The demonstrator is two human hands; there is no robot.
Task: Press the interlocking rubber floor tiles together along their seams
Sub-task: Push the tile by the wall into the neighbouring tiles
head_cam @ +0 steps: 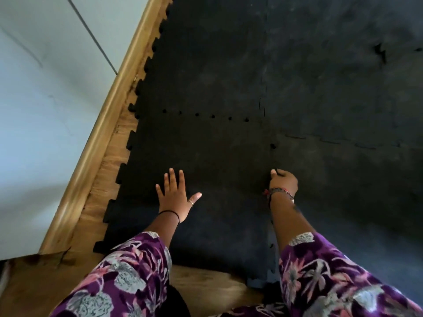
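Black interlocking rubber tiles cover the floor. The near left tile (206, 161) lies under my left hand (175, 196), which rests flat on it with fingers spread. My right hand (282, 180) is curled, fingers bent down onto the vertical seam (272, 146) between the near left tile and the near right tile (348, 184). Small gaps show along the horizontal seam (212, 116) to the far left tile (212, 56). Whether my right fingers hook the tile's edge is hidden.
A wooden skirting board (107, 115) and white wall (45, 99) run along the left. The tiles' toothed edge (128, 143) leaves a strip of wooden floor (109, 161) bare. A gap (381, 52) opens at a far right seam. Wood floor (201, 284) shows near my knees.
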